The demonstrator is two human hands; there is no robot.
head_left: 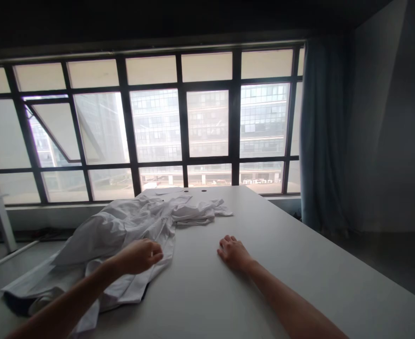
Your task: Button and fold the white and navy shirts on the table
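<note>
A crumpled white long-sleeved garment (115, 223), like a shirt or coat, lies spread over the left half of the white table (200, 292). One sleeve (196, 212) stretches to the right across the tabletop. Above the garment's right edge is my left hand (142, 255), its fingers loosely curled in and no cloth seen in them. My right hand (234, 253) rests on the bare tabletop to the right of the garment. Its fingers are bent under, and nothing shows in them. A dark edge (17, 301) peeks out beneath the cloth at the near left.
Two dark round holes mark the table's far end. Beyond it stands a wide window wall (207, 122), with one pane (57, 129) tilted open at the left. A blue-grey curtain (323, 136) hangs at the right. Another white table (1, 212) is at the far left.
</note>
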